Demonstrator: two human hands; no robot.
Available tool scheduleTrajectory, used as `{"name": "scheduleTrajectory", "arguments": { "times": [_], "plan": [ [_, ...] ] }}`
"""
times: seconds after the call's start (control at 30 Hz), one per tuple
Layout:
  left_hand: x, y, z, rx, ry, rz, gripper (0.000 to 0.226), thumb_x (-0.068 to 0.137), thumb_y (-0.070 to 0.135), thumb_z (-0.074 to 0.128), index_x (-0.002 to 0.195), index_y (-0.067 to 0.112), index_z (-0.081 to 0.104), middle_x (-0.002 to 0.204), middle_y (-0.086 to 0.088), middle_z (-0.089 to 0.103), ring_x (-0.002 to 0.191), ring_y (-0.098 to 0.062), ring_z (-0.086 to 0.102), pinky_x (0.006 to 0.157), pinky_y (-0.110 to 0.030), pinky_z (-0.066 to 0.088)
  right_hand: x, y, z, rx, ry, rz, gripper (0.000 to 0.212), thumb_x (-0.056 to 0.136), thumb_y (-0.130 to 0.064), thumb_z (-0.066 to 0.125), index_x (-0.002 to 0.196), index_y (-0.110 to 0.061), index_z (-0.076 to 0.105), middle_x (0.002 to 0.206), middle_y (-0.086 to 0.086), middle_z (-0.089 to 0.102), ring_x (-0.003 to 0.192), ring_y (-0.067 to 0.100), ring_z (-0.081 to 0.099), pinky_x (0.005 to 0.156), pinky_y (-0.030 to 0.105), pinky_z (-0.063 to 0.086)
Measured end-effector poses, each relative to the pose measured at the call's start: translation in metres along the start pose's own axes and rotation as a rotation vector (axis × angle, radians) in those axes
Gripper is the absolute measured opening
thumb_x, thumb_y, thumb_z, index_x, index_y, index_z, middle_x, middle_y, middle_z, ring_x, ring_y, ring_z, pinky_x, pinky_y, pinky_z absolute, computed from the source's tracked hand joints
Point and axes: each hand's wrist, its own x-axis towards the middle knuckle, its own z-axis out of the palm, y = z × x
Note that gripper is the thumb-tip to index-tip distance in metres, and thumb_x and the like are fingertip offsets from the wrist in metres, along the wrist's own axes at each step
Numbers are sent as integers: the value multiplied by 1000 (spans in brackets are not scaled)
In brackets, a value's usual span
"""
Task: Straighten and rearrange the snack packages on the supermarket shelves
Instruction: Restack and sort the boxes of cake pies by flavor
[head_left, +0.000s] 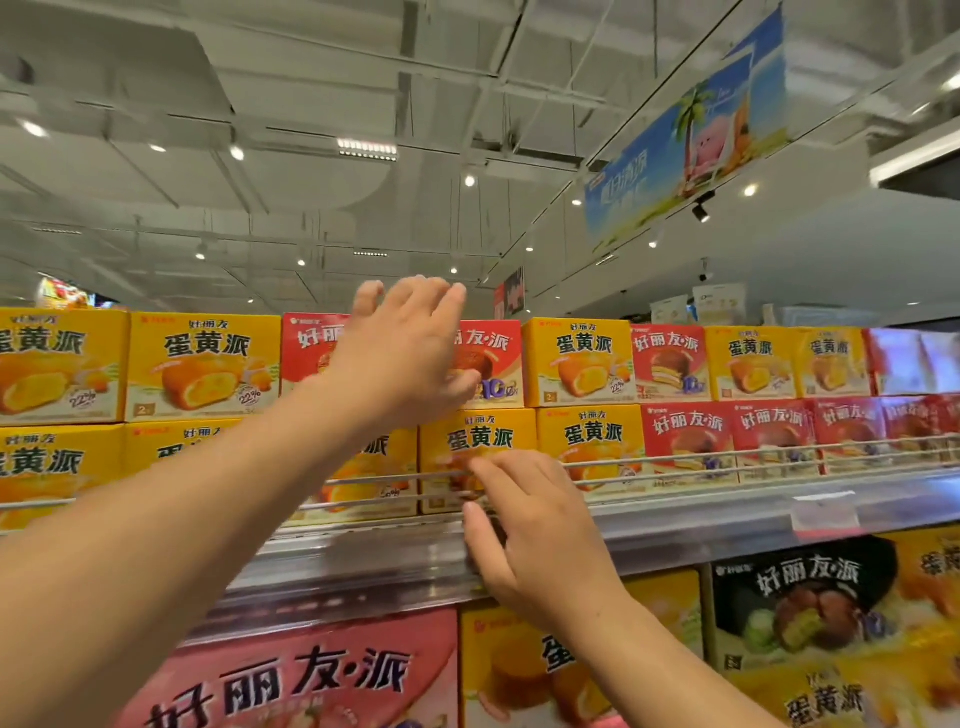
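Both hands spread wide: left (410, 348) on glossy red carton (485, 358), right (524, 525) at steel rail (727, 514).

Above me, a white panelled ceiling (311, 104) with small spotlights (237, 153); a blue banner (691, 135) hangs right.

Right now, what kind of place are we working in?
Almost certainly a supermarket aisle: stacked yellow cardboard snack boxes and red ones fill a metal shelf with a wire front rail, and a blue promotional banner hangs from the ceiling.
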Motion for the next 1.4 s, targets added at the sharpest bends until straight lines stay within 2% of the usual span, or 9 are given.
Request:
{"name": "scheduleTrajectory", "arguments": {
  "times": [0.17,0.47,0.6,0.7,0.83,0.93,1.07,1.17,1.4],
  "plan": [
    [20,-7,15,40,-145,-55,76,77,77,46,132,25,47,134,2,53,134,-22,38,112,-56,12,-1,4,-3,3,-37,-43,44,94,-37,44,130,-17,58,120,-3,61,113,15,49,100,32,41],
    [12,-6,17,-169,76,-56,64,67,57,80,107,25,41,93,7,60,102,-25,62,108,-46,17,-1,6,2,31,-16,-72,44,94,-36,43,129,-15,58,118,-2,61,110,16,50,98,34,44],
    [5,-4,2,-216,174,-14,70,71,41,83,129,20,48,114,-3,68,111,-27,61,111,-47,20,-1,5,1,37,-17,-65,44,94,-36,44,130,-15,58,117,-2,61,110,16,51,97,33,45],
    [2,-1,-22,-321,276,10,68,71,34,84,130,14,57,115,-8,69,106,-30,64,101,-49,41,-3,4,-4,78,-44,-66,43,94,-33,50,131,-13,59,119,-1,62,111,16,51,98,34,45],
    [-12,11,-43,-542,317,11,65,70,34,84,128,20,59,103,1,66,87,-17,60,71,-26,49,3,19,-45,814,-61,300,35,82,-20,63,117,-26,64,110,-4,70,107,15,63,96,36,52],
    [-24,36,-43,-578,275,50,64,69,36,85,126,23,60,98,5,64,85,-17,59,70,-26,48,2,50,-87,1167,31,480,46,75,-16,67,118,-29,56,110,-3,69,108,21,65,93,39,55],
    [-26,83,-30,-573,194,159,72,69,38,84,133,16,57,122,-8,66,110,-29,59,90,-40,48,-12,70,-123,896,1,465,68,71,-48,76,130,-44,43,127,-14,57,116,6,59,94,35,54],
    [-22,117,-21,-581,162,245,76,73,45,78,138,15,52,131,-7,61,120,-28,54,98,-43,48,-27,77,-142,601,46,497,60,65,-66,72,117,-59,43,120,-26,56,114,-2,55,97,37,51],
    [-11,196,-9,-593,178,362,76,76,41,79,141,17,49,140,-6,55,129,-26,48,103,-41,42,-63,120,-184,487,105,541,72,71,-50,79,124,-62,32,121,-23,48,106,0,58,79,22,57]
  ]
}}
